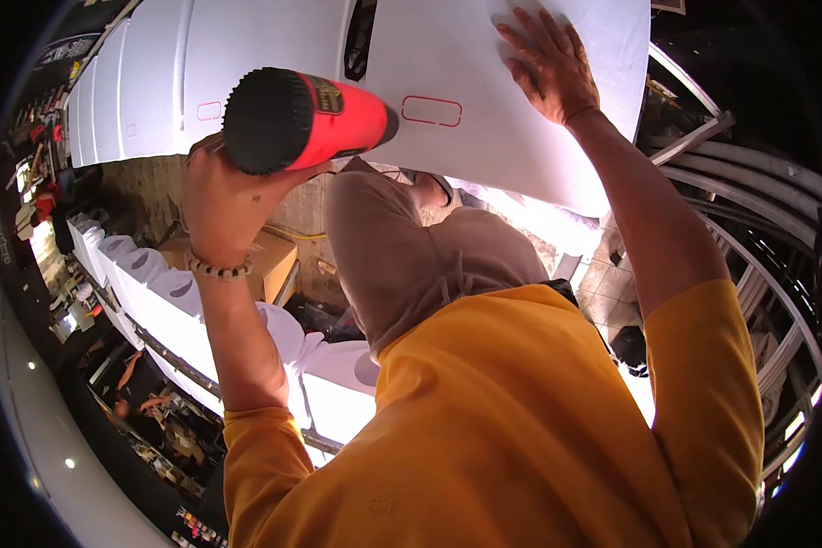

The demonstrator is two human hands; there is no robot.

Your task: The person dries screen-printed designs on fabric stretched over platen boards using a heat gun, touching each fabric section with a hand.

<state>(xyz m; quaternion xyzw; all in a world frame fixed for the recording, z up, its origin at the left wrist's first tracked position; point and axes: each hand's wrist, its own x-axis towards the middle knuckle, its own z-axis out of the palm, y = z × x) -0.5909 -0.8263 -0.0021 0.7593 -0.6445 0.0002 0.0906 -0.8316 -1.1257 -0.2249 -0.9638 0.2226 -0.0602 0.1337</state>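
The left grip [226, 196] is curled firmly round the heat gun [338, 114], though the fingers are mostly hidden behind it. The heat gun is held up sideways at the near edge of the white panel [511, 151], its vented black back to the left and its dark nozzle [390, 123] to the right. In view, the nozzle ends just left of the red outline [432, 110] on the panel; how far above the panel it is, I cannot tell. The right grip [557, 80] is wide open, palm down and fingers spread on the far right part of the panel, with hold of nothing. More white panels [142, 73] lie to the left, one bearing a similar red outline. A beaded bracelet [217, 267] circles the left wrist. Below are a wooden floor [306, 196] and a cardboard box [269, 260]; pale curved bars [749, 164] stand at the right
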